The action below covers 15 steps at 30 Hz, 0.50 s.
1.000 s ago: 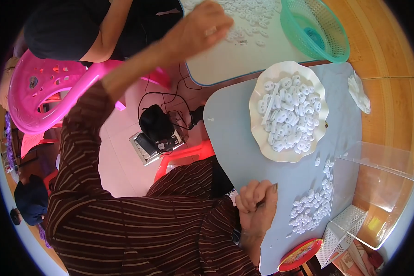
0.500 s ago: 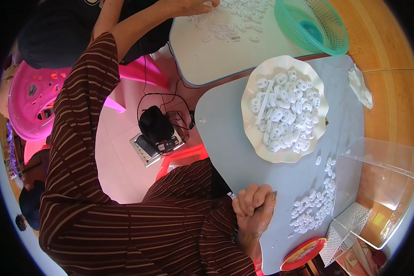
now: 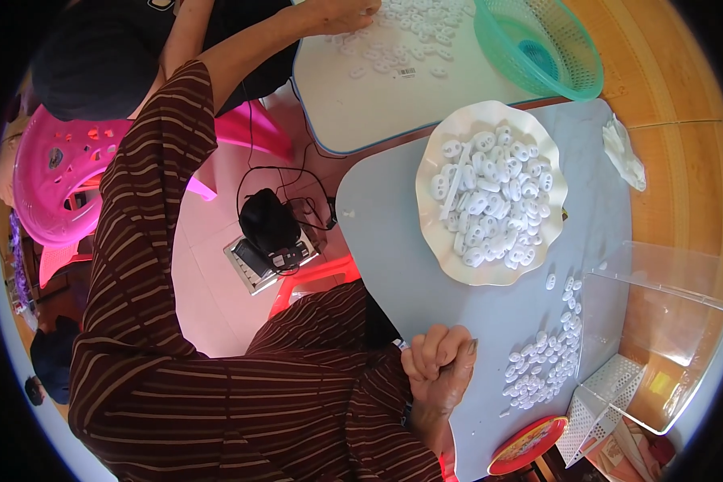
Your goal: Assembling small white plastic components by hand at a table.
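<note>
Grey-blue board forms the surface [image 3: 394, 241], with a second pale board [image 3: 353, 104] butted against its far edge and a wooden top showing beyond both. Pink floor, a pink plastic chair [image 3: 48, 185] and a black device with cables [image 3: 269, 225] lie to the left of the white scalloped plate [image 3: 438, 241], which is heaped with small white plastic pieces [image 3: 490, 201]. Behind the plate stands a green mesh basket [image 3: 538, 44]; to its right sits a clear plastic box [image 3: 667, 321]. Loose white pieces [image 3: 538, 361] trail on the near side of the plate, just beside the right hand [image 3: 440, 368], which rests curled into a fist; whether it grips anything cannot be told. The left hand [image 3: 349, 12] reaches well past the plate, fingers bunched among pieces on the pale board.
</note>
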Available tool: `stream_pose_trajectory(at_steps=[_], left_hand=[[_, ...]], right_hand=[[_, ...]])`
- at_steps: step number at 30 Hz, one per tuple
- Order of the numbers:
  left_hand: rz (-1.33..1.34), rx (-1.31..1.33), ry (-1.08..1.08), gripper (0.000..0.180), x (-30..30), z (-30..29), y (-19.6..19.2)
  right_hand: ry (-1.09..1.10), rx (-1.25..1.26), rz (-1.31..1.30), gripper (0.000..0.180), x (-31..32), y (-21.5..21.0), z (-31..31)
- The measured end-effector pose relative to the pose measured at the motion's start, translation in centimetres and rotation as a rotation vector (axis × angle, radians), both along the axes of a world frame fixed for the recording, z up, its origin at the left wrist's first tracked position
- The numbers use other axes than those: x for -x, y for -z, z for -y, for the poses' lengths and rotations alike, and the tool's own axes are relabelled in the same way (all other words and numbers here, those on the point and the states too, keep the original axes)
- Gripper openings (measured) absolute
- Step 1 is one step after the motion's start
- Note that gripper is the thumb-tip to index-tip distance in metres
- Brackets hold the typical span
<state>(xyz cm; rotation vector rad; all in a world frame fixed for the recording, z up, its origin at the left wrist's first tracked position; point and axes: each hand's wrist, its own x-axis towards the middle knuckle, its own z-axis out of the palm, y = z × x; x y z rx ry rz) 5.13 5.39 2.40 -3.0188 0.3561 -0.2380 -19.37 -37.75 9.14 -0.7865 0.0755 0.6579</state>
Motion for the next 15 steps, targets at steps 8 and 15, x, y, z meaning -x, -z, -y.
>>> stream_pose_trajectory(at_steps=[8,15], left_hand=[[-0.014,0.064,0.038,0.017,-0.5,0.2,0.3],[0.24,0.109,0.136,0.015,-1.4,-0.9,3.4]], right_hand=[[0.015,-0.024,-0.001,0.042,0.0,0.2,0.1],[0.013,-0.032,0.014,0.042,0.0,0.3,0.0]])
